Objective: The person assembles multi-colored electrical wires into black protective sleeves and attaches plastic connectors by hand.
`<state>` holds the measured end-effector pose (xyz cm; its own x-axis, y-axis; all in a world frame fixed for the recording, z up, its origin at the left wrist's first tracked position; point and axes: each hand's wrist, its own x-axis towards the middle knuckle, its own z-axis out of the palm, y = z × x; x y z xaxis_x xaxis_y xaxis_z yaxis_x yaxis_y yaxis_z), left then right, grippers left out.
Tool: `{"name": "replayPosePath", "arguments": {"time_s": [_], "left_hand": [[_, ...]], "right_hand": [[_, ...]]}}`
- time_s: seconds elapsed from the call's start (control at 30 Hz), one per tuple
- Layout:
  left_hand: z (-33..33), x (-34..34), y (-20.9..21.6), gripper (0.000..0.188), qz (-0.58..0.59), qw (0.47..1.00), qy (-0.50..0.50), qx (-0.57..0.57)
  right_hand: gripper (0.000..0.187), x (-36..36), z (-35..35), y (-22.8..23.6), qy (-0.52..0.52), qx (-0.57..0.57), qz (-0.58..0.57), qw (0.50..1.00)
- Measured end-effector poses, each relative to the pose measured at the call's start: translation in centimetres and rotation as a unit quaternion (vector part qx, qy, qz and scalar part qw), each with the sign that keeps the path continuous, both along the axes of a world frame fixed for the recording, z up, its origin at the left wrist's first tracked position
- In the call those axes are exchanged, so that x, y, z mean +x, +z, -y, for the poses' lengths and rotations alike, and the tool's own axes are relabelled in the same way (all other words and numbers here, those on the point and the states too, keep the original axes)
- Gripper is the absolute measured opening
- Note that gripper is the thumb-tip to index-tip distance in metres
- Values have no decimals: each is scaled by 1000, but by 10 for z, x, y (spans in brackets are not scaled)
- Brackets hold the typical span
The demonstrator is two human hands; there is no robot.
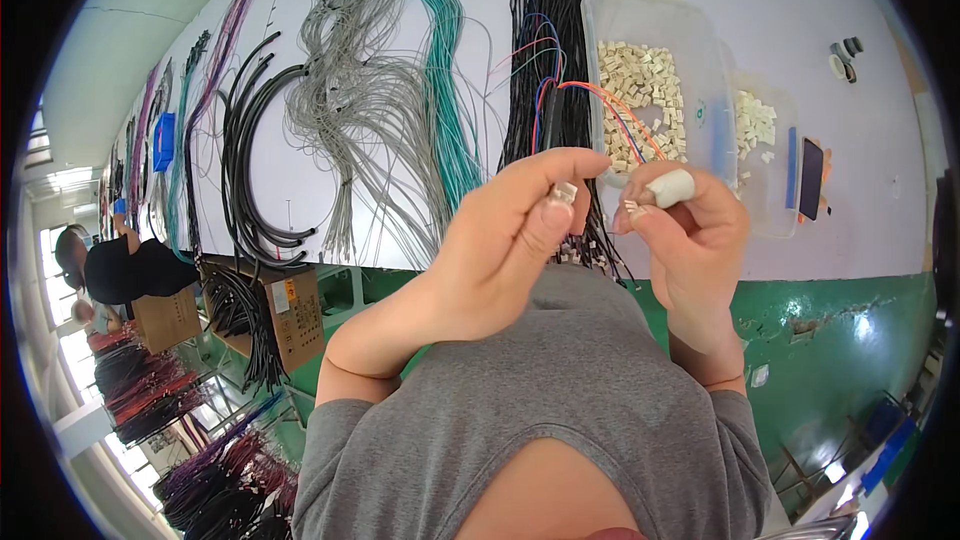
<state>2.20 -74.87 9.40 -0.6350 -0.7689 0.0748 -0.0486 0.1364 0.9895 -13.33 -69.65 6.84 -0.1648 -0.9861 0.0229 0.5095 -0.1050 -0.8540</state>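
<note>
Between the thumb and forefinger of my left hand is a small white connector housing. Close by on the right, my right hand pinches the thin wires, with tiny pale tips showing at its fingertips. These wires are orange, red and blue and come out of a black cable behind my left hand. A white cover wraps one finger of my right hand. The housing and the wire tips are apart.
Just beyond my hands stands a clear bin of white housings, beside a second clear tray. A phone lies to the right. Bundles of black, teal and grey cables cover the table's left. Another person is at far left.
</note>
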Motion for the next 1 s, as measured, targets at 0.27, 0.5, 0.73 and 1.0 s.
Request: {"name": "replayPosePath", "arguments": {"time_s": [0.27, 0.5, 0.73, 1.0], "left_hand": [[18, 15, 19, 15, 148, 962, 66, -220], [18, 21, 7, 16, -274, 899, -1, 341], [8, 16, 2, 16, -296, 849, 57, 434], [6, 13, 0, 21, -283, 861, 64, 418]], "right_hand": [[17, 16, 4, 7, -79, -146, -239, 957], [19, 29, 18, 18, -152, -245, -384, 877], [22, 22, 25, 20, -167, -310, -446, 823], [24, 17, 25, 21, -154, -309, -494, 798]]}}
